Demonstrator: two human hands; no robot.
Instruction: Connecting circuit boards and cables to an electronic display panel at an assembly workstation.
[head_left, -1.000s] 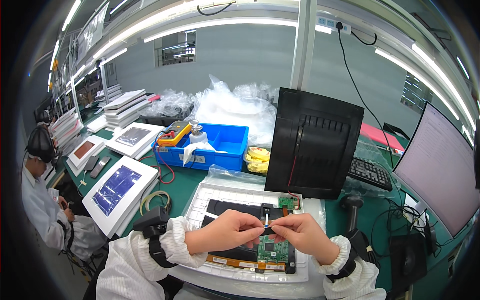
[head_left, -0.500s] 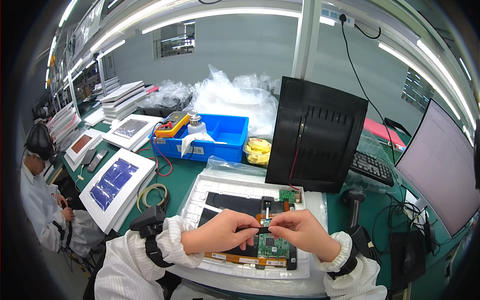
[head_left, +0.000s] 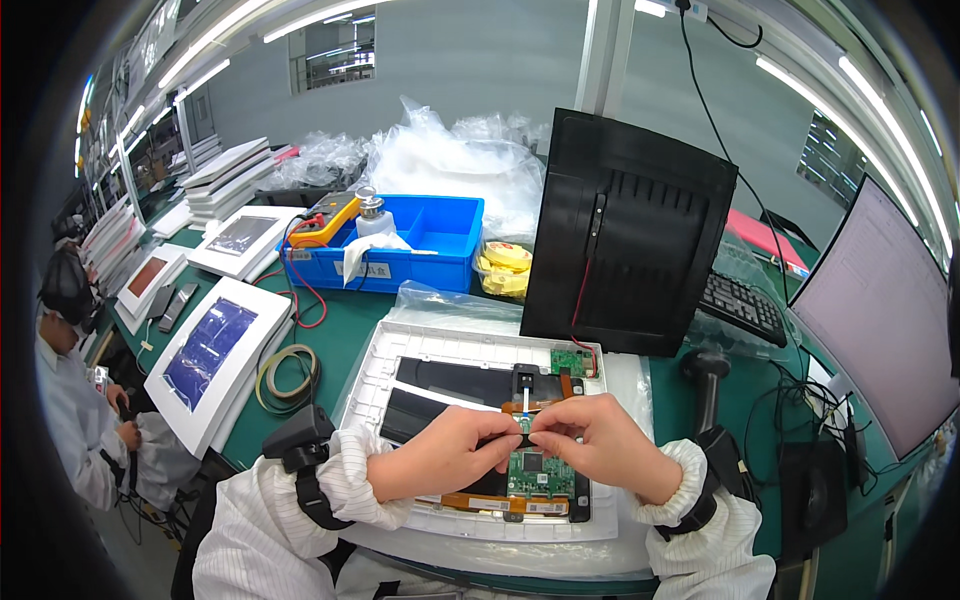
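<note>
My left hand and my right hand meet over an open electronic device, thumbs and fingers pinched. Between their fingertips is a small black strip; its material cannot be told. Just beneath it lies a green circuit board, partly covered by my hands. The board sits on black panels inside a white plastic frame. Orange flat cables run along the near side. A smaller green board at the far right corner has red wires leading up to a black rear cover, which stands upright behind the device.
A blue divided bin holds a yellow multimeter and a pump bottle. Tape rolls and white framed panels lie left. A scanner, keyboard and monitor stand right. Another person sits far left.
My view has shifted, so the bench things appear higher. My fingertips are closer together, and less of the black strip shows between them.
</note>
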